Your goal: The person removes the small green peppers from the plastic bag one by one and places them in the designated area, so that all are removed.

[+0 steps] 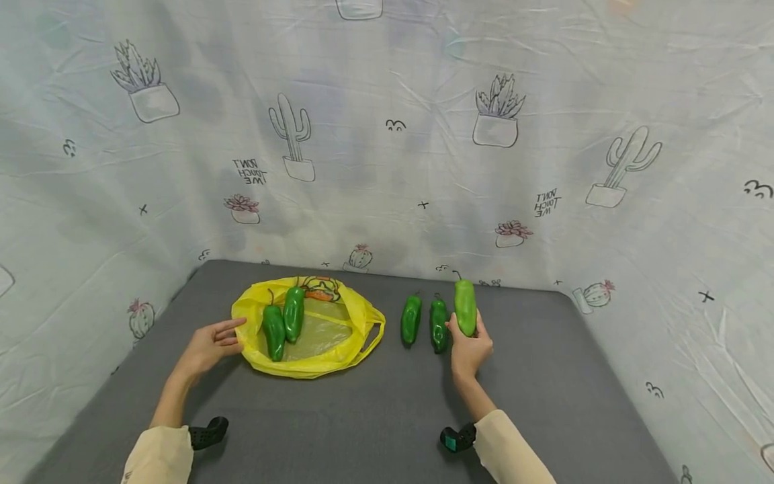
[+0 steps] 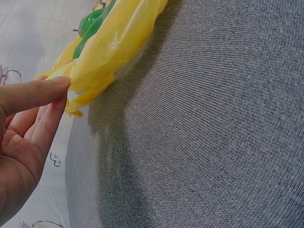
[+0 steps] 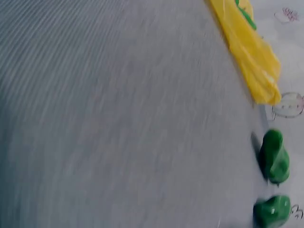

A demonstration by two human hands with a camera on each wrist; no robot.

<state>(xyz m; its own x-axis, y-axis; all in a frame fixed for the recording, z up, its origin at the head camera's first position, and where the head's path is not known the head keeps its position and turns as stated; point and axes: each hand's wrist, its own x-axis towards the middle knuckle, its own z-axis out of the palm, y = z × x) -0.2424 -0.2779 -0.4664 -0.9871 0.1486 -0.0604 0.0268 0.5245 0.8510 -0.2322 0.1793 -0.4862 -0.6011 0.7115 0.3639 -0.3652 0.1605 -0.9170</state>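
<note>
A yellow plastic bag [image 1: 314, 366] lies spread with its mouth up on the left of the table, two dark green peppers [image 1: 293, 314] inside it. My left hand [image 1: 211, 346] pinches the bag's left rim between thumb and fingers, clearest in the left wrist view, where part of the bag [image 2: 118, 47] hangs above the surface. On the right, my right hand [image 1: 470, 349] grips a light green pepper [image 1: 465, 306] by its lower end, stem pointing up. Left of that hand lie two more dark green peppers, one nearer the bag [image 1: 411, 320] and one beside the hand [image 1: 439, 326]. The right wrist view does not show the right hand.
A grey cloth-covered table [image 1: 314, 430] extends under everything. Behind and at both sides hangs a pale curtain [image 1: 375, 168] printed with cacti. Each wrist wears a black device, one on the left [image 1: 208, 433] and one on the right [image 1: 457, 438].
</note>
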